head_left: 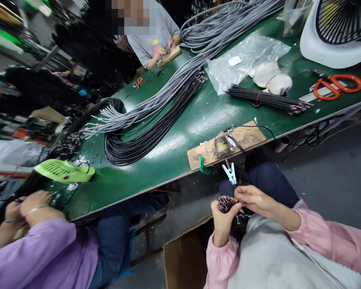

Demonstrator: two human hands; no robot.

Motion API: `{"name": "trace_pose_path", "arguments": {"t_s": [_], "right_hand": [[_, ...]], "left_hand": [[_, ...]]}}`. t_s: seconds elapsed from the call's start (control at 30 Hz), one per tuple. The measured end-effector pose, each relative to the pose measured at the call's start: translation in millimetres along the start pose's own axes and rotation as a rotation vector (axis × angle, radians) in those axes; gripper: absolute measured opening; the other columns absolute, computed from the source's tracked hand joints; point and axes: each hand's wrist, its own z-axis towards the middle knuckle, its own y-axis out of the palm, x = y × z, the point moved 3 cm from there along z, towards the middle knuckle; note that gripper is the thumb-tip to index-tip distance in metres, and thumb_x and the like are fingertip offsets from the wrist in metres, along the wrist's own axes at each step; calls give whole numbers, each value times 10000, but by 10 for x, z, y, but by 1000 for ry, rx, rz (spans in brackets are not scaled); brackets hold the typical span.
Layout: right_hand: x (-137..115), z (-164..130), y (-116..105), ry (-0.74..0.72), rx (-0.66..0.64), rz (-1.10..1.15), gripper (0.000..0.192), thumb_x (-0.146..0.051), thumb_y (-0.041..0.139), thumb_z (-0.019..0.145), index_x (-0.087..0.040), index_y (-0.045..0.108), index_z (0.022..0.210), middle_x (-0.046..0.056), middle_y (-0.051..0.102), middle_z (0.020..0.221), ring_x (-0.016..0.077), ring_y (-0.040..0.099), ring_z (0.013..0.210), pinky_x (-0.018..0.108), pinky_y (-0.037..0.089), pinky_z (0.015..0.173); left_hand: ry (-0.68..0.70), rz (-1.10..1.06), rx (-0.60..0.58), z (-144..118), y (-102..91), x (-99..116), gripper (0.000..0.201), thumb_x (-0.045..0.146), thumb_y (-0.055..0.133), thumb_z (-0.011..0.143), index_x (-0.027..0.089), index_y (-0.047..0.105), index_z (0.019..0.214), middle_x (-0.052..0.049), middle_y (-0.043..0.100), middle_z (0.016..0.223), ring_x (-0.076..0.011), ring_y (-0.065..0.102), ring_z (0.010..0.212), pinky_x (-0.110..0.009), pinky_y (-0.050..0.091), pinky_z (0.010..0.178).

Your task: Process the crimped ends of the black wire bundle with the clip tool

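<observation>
Above my lap, my left hand (223, 218) is wrapped round a bundle of thin wires (226, 204). Their stripped, reddish and silvery ends point up out of the fist. My right hand (254, 199) pinches at the bundle's edge with thumb and forefinger; what lies between those fingertips is too small to make out, perhaps one wire end. Just beyond my hands, a wooden board (195, 157) sits at the table's edge. It carries a taped block (223, 145), a green clamp (203, 165) and a light blue clothes peg (230, 173).
On the green table (180, 120) lie black cables (138, 148), grey cables (168, 86), a tied black wire bundle (264, 97), orange-handled scissors (338, 86), a plastic bag (243, 56) and a white fan (333, 52). Co-workers sit left and opposite. A cardboard box (183, 257) stands below.
</observation>
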Motion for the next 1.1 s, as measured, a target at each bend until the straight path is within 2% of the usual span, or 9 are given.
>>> {"name": "trace_pose_path", "arguments": {"t_s": [0.13, 0.23, 0.3, 0.4, 0.53, 0.7, 0.9, 1.0, 1.1], "right_hand": [[-221, 14, -58, -109, 62, -223, 248, -378, 657, 771, -138, 597, 753, -11, 499, 661, 105, 441, 612, 226, 351, 583], [-401, 8, -23, -194, 48, -407, 253, -389, 608, 808, -142, 630, 760, 20, 570, 714, 140, 507, 692, 256, 391, 660], [-444, 0, 15, -221, 32, -469, 254, -390, 598, 813, -142, 647, 781, 36, 594, 758, 155, 536, 729, 269, 406, 686], [-404, -14, 33, -217, 41, -529, 237, -378, 617, 797, -145, 653, 803, 40, 599, 779, 160, 553, 731, 273, 419, 676], [-338, -47, 27, -203, 0, -596, 243, -364, 563, 842, -143, 663, 830, 59, 611, 807, 169, 567, 759, 284, 427, 698], [-341, -84, 77, -221, -74, -597, 240, -364, 550, 854, -154, 652, 909, 60, 590, 852, 167, 554, 783, 279, 428, 701], [-312, -74, 80, -208, -72, -534, 261, -394, 576, 830, -151, 581, 735, 12, 489, 732, 123, 457, 652, 243, 377, 599], [-391, -4, 11, -198, -9, -444, 259, -402, 608, 808, -154, 577, 740, -2, 486, 700, 119, 438, 646, 241, 357, 601], [-499, 146, -17, -215, 60, -315, 319, -448, 564, 832, -145, 605, 742, -3, 503, 667, 110, 424, 613, 241, 338, 577]], "left_hand": [[155, 169, -53, 4, -13, 220, 116, 200, 732, 645, 130, 639, 645, -34, 662, 628, -159, 614, 564, -279, 493, 580], [181, 211, -52, 7, -12, 310, 95, 183, 735, 638, 132, 656, 640, -34, 670, 603, -160, 615, 540, -273, 487, 563], [121, 143, -95, 1, -1, 275, 109, 202, 729, 653, 130, 647, 654, -31, 670, 573, -160, 623, 512, -272, 491, 550], [-53, -78, -136, -24, 1, 120, 200, 299, 709, 680, 141, 586, 673, -18, 664, 546, -152, 612, 439, -266, 489, 481], [-165, -228, -67, -43, -37, -41, 290, 367, 708, 670, 158, 511, 707, 13, 626, 512, -118, 564, 384, -229, 455, 416], [-126, -188, -43, 7, -57, -60, 311, 381, 703, 675, 162, 488, 724, 36, 580, 486, -103, 528, 383, -219, 432, 413], [-44, -117, -162, 14, -33, 19, 228, 337, 690, 693, 148, 561, 696, 13, 597, 537, -123, 562, 471, -250, 457, 511], [51, -26, -207, 1, -27, 138, 143, 253, 706, 677, 139, 623, 653, 0, 604, 572, -130, 562, 514, -253, 448, 538], [194, 104, -164, 10, -30, 315, 72, 176, 711, 668, 143, 660, 630, -16, 623, 617, -141, 572, 573, -262, 447, 583]]}}
